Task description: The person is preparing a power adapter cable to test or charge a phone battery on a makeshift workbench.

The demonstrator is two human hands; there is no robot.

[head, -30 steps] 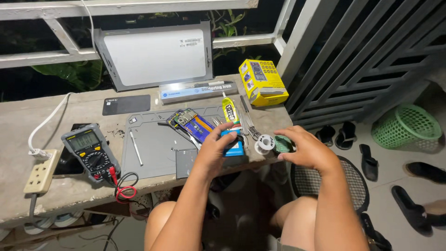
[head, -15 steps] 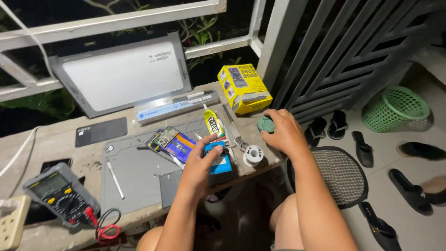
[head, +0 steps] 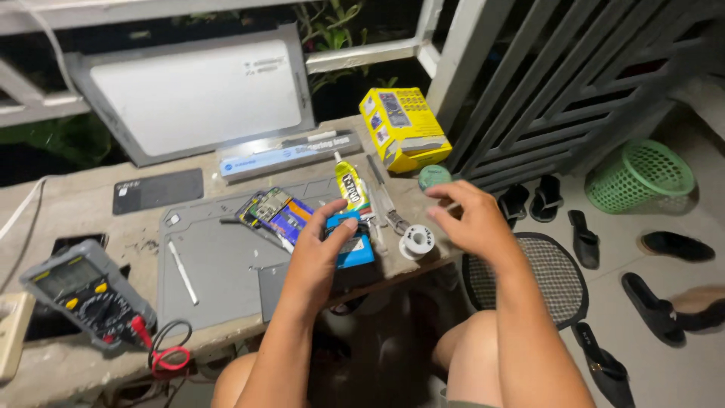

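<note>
My left hand (head: 319, 261) grips a small blue-topped block (head: 353, 248) at the front edge of the concrete table (head: 91, 219). Beside it lies an opened phone (head: 272, 211) with its circuit board showing, on a grey work mat (head: 219, 261). My right hand (head: 464, 219) hovers with fingers apart, holding nothing. A round green tin (head: 434, 176) sits on the table just beyond its fingertips. Below that hand's fingers stands a white spool (head: 416, 242). A yellow glue tube (head: 349, 189) and metal tweezers (head: 382, 200) lie between the hands.
A yellow box (head: 404, 128), a long blue-and-white box (head: 291, 155) and a large white panel (head: 196, 94) stand at the back. A multimeter (head: 83, 291) with red and black leads lies at left. A mesh stool (head: 529, 279), sandals (head: 649, 302) and a green basket (head: 642, 177) are on the floor.
My right hand carried the green tin away from me to the table's far right, set it down and let go. My left hand stayed on the blue-topped block.
</note>
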